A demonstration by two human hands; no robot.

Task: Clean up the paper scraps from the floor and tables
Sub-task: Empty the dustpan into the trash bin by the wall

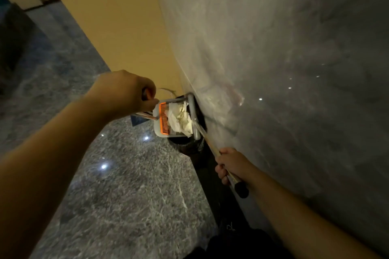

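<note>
Dumping step: left hand (124,92) grips dustpan (172,120) w/ paper scraps (181,119) over bin (185,145), right hand (231,166) wraps broom handle (210,145); next needs tipping.

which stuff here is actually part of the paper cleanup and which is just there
Part of the job:
- dustpan, left hand holds its handle
- paper scraps piled in the dustpan
- broom, right hand grips its stick
- black bin beneath the dustpan

Just there:
- marble floor
- grey marble wall
- yellow wall
</note>
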